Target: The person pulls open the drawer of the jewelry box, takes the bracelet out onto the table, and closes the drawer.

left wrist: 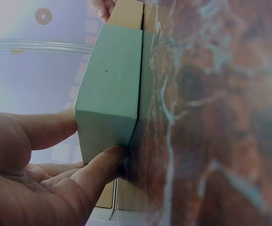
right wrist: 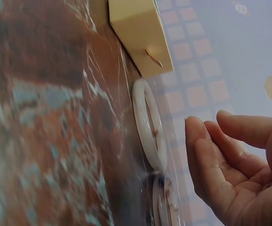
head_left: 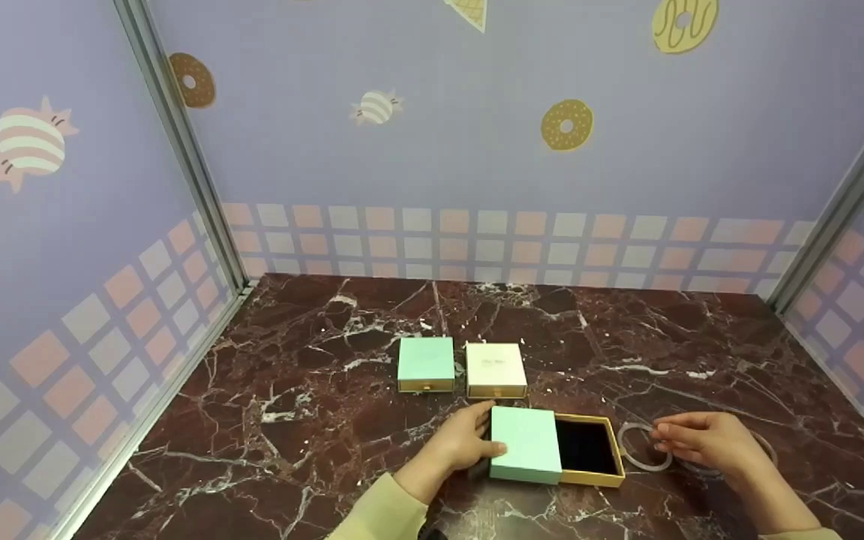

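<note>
A mint-green drawer box lies on the table, its gold-edged drawer pulled out to the right, with a black lining inside. My left hand holds the box's left end, thumb on the top and fingers against the side; the left wrist view shows this grip on the green sleeve. Just right of the drawer lies a white bangle. Over its right side hovers my right hand, thumb and fingers apart and nothing between them. More bangles lie beyond, partly hidden below that hand in the head view.
Behind the open box stand a second mint-green box and a cream box, both closed. Small white flecks are scattered on the dark red marbled table. Patterned walls enclose the back and sides.
</note>
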Demonstrator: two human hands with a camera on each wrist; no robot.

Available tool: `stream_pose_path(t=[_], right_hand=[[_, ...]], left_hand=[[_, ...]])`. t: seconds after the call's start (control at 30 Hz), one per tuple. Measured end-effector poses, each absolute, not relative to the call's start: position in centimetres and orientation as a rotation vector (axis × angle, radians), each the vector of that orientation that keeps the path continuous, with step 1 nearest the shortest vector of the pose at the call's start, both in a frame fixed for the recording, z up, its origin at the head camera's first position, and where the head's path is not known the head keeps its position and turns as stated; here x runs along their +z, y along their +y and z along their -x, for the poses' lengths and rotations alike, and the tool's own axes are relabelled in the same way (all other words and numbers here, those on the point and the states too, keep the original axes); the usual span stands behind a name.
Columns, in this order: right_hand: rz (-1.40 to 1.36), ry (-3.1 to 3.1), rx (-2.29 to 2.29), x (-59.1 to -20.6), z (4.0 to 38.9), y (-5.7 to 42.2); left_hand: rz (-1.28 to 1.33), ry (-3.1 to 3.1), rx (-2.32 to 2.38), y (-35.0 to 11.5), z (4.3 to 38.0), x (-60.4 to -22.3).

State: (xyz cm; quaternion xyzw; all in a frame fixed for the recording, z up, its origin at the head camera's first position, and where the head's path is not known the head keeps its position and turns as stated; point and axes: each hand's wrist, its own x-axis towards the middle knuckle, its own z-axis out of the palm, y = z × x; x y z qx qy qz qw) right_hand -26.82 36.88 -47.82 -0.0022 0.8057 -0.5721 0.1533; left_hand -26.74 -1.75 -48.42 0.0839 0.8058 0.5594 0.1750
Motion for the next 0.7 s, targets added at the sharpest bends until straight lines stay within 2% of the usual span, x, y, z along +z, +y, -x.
stream_pose_path(t=[0.7], right_hand=[[0.139, 2.102, -1.766, -48.7, 27.2, 34.3]], left_hand=[[-0.226, 2.296, 1.563, -1.7, 26.8, -48.3]])
